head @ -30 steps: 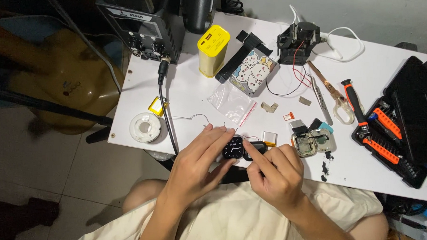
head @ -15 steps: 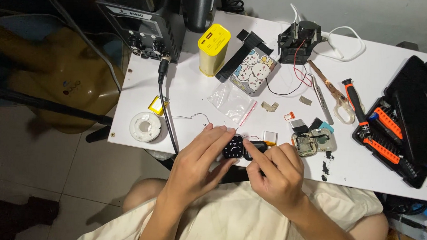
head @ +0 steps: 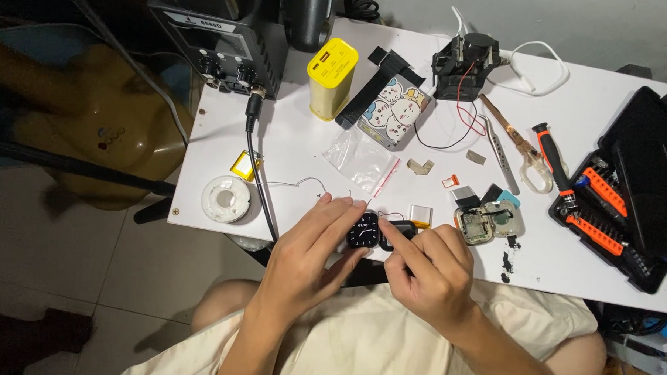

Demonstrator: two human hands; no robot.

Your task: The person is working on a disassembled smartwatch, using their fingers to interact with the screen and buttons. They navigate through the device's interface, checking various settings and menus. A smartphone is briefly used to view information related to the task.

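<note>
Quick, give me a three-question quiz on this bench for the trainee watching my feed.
1. True or false: the left hand holds the smartwatch with its lit dial facing up.
2. What lies nearest the white solder spool? A) scissors B) flat yellow battery C) screwdriver
3. Fill in: the right hand touches the black piece just beside the ______.

Key: 1 true; 2 B; 3 smartwatch.
</note>
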